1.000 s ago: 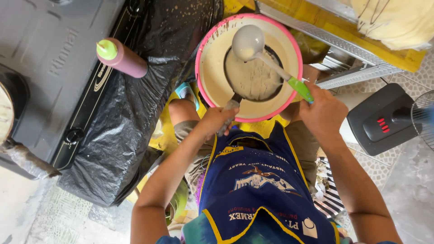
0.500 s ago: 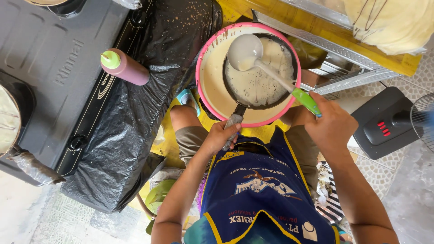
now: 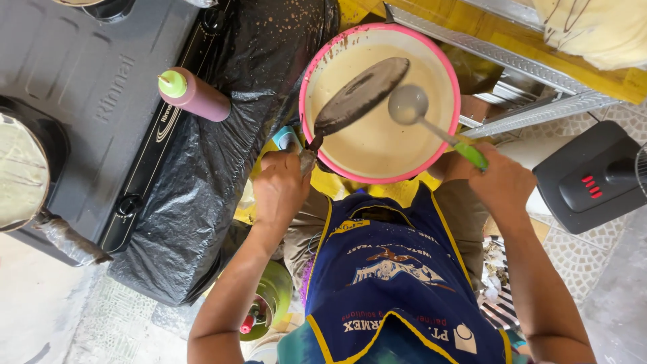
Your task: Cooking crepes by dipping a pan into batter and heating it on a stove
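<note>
Head view: left hand (image 3: pixel 280 189), fingers wrapped on handle, tilts dark pan (image 3: pixel 360 94) over pink basin (image 3: pixel 448 81), upper centre. Right hand (image 3: pixel 502 178) grips ladle (image 3: pixel 408 104). Step, by appearance: coating pan with batter; a steady tilt matters.

The tilted pan (image 3: pixel 360 94) and ladle (image 3: pixel 408 104) crowd the pink basin (image 3: pixel 448 71); its lower batter lies open.
</note>
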